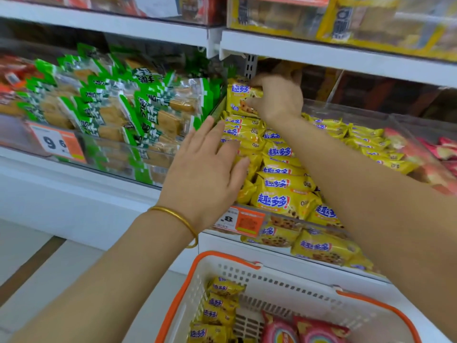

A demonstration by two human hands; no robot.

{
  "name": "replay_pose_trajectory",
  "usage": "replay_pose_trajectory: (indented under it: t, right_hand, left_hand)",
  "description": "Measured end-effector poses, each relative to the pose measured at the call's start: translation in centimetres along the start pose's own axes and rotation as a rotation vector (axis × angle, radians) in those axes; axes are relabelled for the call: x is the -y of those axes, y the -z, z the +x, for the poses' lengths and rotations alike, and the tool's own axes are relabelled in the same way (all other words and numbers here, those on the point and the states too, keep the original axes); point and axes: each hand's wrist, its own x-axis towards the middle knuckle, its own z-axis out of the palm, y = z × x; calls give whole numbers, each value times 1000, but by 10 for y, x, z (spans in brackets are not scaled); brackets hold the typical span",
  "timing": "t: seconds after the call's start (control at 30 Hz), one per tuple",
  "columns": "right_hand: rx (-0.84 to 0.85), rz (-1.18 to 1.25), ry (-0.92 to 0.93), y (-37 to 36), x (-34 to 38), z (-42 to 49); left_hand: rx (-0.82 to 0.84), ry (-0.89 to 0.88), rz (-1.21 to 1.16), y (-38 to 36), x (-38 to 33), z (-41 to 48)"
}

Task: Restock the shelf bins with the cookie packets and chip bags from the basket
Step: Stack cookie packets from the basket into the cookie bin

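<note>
Cookie packets, yellow with blue lettering and a picture of chocolate-chip cookies, sit stacked against the left wall of the white basket nearest the camera. Red chip bags lie beside them to the right, and the basket's orange rim sits just below the shelf front. Above it, the left hand, a gold bangle at the wrist, lies flat with fingers straight. Its grip is wide and holds nothing, and its fingertips touch the stocked packets that fill the clear shelf bin. An orange price tag is fixed to the bin's front wall. Farther back, the right hand has its grip curled round one yellow packet, pinching it at the bin's rear left corner. It is close under the white upper shelf, which leaves little headroom. Green packets fill the bin on the left; pink bags fill the bin to the right.
</note>
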Motion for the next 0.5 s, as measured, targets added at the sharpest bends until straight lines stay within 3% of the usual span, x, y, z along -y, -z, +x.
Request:
replay_pose_trajectory:
  t: [0.23,0.5]
  right_hand:
    - [112,26,44,-1,-2,-3]
    - [29,-87,107,40,7,-54]
  left_hand:
    - [-11,-6,3,0,0,0]
    - [-90,-68,32,17,-14,-19]
